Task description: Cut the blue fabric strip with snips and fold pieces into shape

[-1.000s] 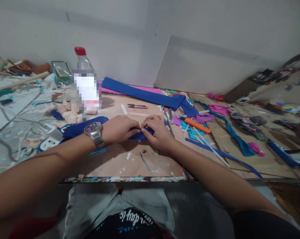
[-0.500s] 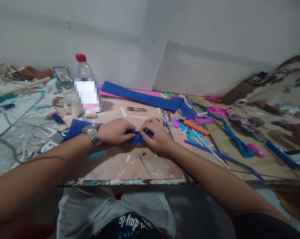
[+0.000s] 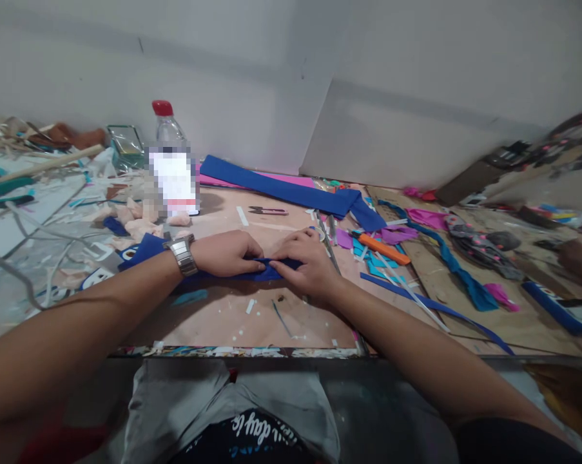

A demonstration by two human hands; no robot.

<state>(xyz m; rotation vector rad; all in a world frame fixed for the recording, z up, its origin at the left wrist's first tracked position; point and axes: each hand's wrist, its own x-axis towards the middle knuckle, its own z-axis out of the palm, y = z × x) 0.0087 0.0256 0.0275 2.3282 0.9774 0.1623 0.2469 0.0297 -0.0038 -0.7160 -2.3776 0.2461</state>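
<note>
Both thumbs press the blue fabric strip point(image 3: 270, 273) in our head view: our left hand point(image 3: 229, 252) and right hand point(image 3: 309, 261) pinch it, fingers curled behind, while its length runs beneath our left wrist toward nine o'clock. Thread snips point(image 3: 272, 211) lie at twelve, an orange utility knife point(image 3: 384, 249) at three.

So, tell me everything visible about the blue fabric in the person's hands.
The blue fabric looks like plain, matte cloth, creased or folded where the thumbs press it. The left hand and the right hand both pinch it, low over the pinkish worktop. It runs leftward, and a wider flap, apparently the same piece, shows beyond the watch. The hands hide much of it, so its full shape cannot be told.
</note>
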